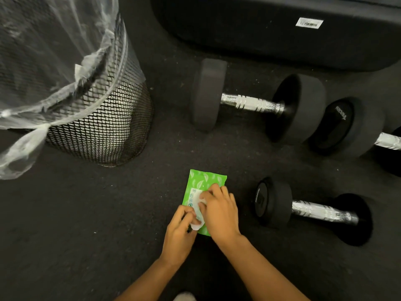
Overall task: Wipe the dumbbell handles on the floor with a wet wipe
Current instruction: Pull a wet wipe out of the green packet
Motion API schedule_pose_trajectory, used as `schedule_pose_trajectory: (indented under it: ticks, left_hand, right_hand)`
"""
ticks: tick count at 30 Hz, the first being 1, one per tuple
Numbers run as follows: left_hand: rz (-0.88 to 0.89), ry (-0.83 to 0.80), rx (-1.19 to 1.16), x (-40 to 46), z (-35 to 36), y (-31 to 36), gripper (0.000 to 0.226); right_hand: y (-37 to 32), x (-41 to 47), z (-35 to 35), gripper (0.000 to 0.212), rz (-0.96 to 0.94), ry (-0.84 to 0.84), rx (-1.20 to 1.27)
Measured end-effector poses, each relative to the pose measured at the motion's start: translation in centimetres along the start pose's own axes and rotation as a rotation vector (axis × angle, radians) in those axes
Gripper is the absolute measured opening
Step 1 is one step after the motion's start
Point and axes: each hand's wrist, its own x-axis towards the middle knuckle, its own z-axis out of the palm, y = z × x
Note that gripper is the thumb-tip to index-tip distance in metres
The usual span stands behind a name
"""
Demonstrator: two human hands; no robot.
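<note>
A green wet-wipe pack lies flat on the dark floor in front of me. My left hand pinches the white flap at the pack's near end. My right hand rests on top of the pack with its fingertips on the white label. A small black dumbbell with a silver handle lies just right of the pack. A larger dumbbell lies farther back. The handle of a third dumbbell is cut off by the right edge.
A black mesh waste bin lined with a clear plastic bag stands at the left. A black padded bench base with a white label runs along the back. The floor is dark speckled rubber.
</note>
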Motion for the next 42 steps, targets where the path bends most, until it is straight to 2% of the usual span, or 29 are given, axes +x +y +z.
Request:
schedule_pose_trajectory:
  ticks: [3,9,17,22,24,29,33,36,39,42]
  left_hand:
    - [0.013,0.001,-0.002,-0.1,0.2,-0.2,0.049]
    - [0.011,-0.004,-0.009,-0.1,0.1,-0.3,0.050]
    - [0.043,-0.018,0.006,0.0,-0.1,-0.4,0.052]
    - [0.039,-0.028,0.031,-0.1,0.0,-0.6,0.052]
    - [0.028,-0.038,0.043,-0.2,0.0,-0.7,0.052]
    - [0.018,-0.036,0.045,-0.1,0.0,-0.7,0.051]
    - [0.008,-0.030,0.045,-0.1,0.1,-0.6,0.050]
    - [0.007,-0.032,0.055,-0.1,0.1,-0.7,0.050]
    - [0.013,-0.035,0.059,0.0,0.1,-0.7,0.051]
    - [0.010,-0.038,0.068,0.2,0.1,-0.6,0.052]
  right_hand:
    - [-0.2,0.5,0.1,0.026,-0.014,-0.067,-0.013]
    - [-0.6,0.8,-0.1,0.025,-0.090,-0.166,-0.018]
    - [1.1,2.9,-1.7,0.007,-0.017,-0.446,0.323]
    - [1.6,4.2,-3.3,0.019,-0.050,-0.640,0.380]
    - [2.0,4.6,-4.3,0.016,-0.062,-0.676,0.445]
    - [2.3,4.3,-4.4,0.005,-0.042,-0.528,0.492]
    - [1.7,3.2,-2.8,0.017,0.007,-0.392,0.444]
    - [1.5,2.8,-2.5,0.009,0.034,-0.286,0.413]
    - [1.8,3.1,-3.4,0.008,0.062,-0.253,0.510]
    - [2.4,3.9,-5.4,0.022,0.144,-0.203,0.691]
